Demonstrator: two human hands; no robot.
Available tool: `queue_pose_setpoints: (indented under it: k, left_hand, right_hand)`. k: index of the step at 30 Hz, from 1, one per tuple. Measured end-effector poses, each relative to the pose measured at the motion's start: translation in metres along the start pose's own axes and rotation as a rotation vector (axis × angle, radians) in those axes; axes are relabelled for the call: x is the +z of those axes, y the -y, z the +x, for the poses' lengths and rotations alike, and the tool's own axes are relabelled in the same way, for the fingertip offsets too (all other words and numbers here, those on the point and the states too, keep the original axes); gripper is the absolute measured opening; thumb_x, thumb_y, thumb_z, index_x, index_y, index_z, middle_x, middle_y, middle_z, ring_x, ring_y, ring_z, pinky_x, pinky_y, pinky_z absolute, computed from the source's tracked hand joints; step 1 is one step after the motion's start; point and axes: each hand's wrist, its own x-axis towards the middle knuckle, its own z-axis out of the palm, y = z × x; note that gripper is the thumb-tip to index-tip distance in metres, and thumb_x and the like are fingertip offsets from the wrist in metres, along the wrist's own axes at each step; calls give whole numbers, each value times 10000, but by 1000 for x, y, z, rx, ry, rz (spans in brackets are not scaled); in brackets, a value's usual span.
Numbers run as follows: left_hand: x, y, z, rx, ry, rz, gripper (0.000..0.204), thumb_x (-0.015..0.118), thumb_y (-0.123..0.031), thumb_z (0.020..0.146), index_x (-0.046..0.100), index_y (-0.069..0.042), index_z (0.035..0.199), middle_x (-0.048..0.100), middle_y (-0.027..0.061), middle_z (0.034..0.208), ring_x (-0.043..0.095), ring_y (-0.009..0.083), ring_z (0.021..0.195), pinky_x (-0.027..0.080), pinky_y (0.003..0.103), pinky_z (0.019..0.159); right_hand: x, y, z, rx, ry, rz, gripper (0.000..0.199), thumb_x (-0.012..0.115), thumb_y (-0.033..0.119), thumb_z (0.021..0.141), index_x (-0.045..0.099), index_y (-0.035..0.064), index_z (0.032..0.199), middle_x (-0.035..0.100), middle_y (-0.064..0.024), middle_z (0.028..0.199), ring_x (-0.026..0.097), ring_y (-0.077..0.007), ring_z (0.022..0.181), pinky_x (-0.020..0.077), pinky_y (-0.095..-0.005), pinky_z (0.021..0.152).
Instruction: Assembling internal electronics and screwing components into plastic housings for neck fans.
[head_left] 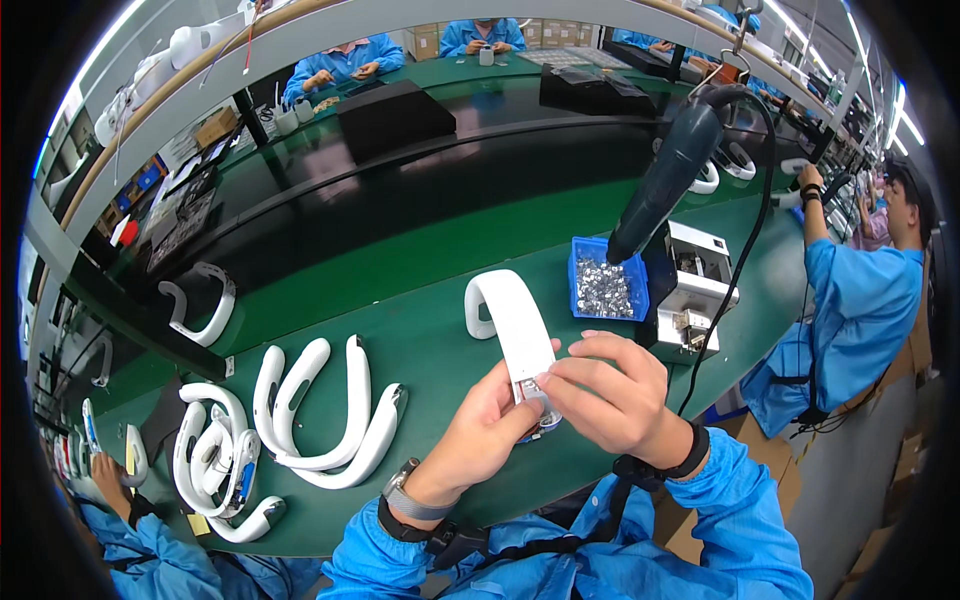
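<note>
Curved white plastic housing (520,330) is held over green desk (430,360), its near end gripped by left fingers (520,418); right fingers (590,373) are bent at that end; whether gripping cannot be told.

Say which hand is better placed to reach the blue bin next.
Right, likely. The right hand is nearer the blue bin of small metal parts, its fingertips at the lower end of the white curved piece. The left hand grips that piece and could steady it.

wht curved band (517,325), held hooked end fwd, nr end uncovered.
</note>
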Motion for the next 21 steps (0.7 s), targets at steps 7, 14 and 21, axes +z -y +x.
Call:
queue_pose_setpoints:
  k: [7, 14, 21]
  left_hand:
    - [1, 11, 0, 77, -50, -16, 461, 403, -114, 1046, 367, 50, 1476, 501, 130, 1424, 503, 194, 1296, 401, 345, 1099]
    - [-3, 17, 3, 70, -164, 69, 348, 403, -101, 1043, 504, 38, 1345, 649, 93, 1178, 611, 140, 1086, 490, 273, 929]
    - [7, 0, 8, 20, -248, 67, 337, 396, -136, 999, 539, 70, 1225, 695, 200, 990, 711, 268, 883, 579, 374, 812]
  right_hand:
    - [2, -1, -4, -10, -2, 6, 276, 735, 129, 617, 730, 53, 883, 685, -55, 915, 659, -249, 845, 605, -378, 738]
    - [8, -9, -2, 101, -14, 123, 257, 813, 91, 622, 698, 62, 850, 675, -58, 932, 648, -270, 884, 587, -389, 741]
    - [-25, -77, 13, 392, -524, 31, 554, 467, 140, 954, 369, -52, 1463, 306, -213, 1493, 396, -320, 1352, 340, -468, 1111]
